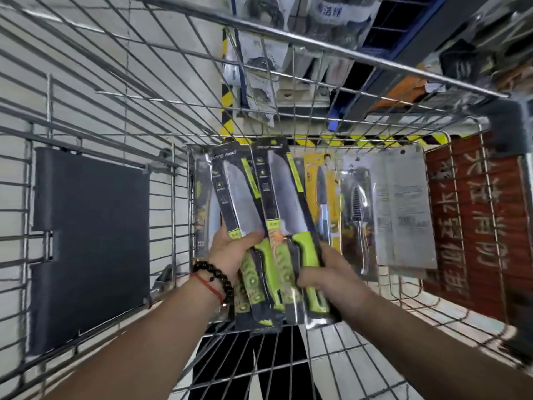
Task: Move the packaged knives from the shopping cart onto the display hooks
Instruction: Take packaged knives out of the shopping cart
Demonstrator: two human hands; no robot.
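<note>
I look down into a wire shopping cart (173, 180). My left hand (233, 249) grips a packaged knife with a green handle (239, 203) near its lower half. My right hand (331, 272) grips a second green-handled packaged knife (285, 203) beside it. Both black packs stand tilted, tops pointing away from me. Behind them in the cart's small upper basket lean a yellow packaged knife (324, 194), a clear pack with a small black-handled knife (357, 215) and a grey pack turned back side out (403, 212). More packs sit partly hidden at the left.
A dark plastic child-seat flap (89, 243) hangs on the cart's left wall. A red panel with white characters (476, 226) covers the right side. Beyond the cart's rim (317, 39) hang packaged goods (259, 53) on a display; yellow-black floor tape (346, 141) runs below.
</note>
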